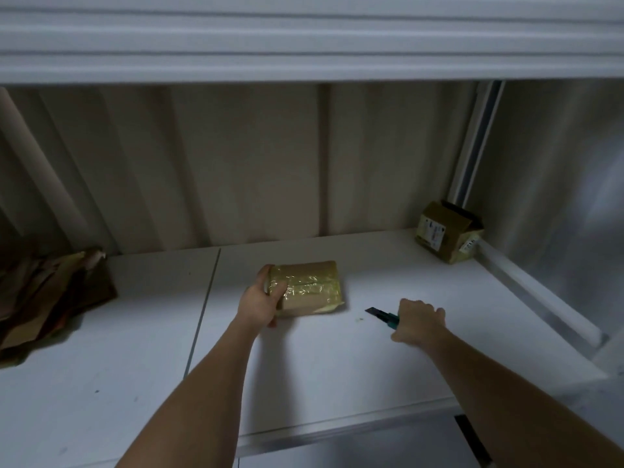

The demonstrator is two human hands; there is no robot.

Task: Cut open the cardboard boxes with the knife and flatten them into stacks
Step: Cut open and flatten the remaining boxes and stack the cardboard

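We are looking down at white table (337, 383), seam running across its top left of centre. Beige ribbed wall (236, 163) is standing right behind table, dim light falling over it. White corrugated shutter (304, 38) is hanging above table. Pale upright rail (479, 140) is rising at table's far right corner, grey panel (557, 163) flanking beyond.

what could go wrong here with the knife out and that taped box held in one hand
1. The left hand grips the taped box at its near left end, so a cut running that way could slip into the fingers.
2. The box is wrapped in glossy tape; the blade of the knife in the right hand may skid.
3. Only one hand steadies the box on the smooth white table, so it may slide.
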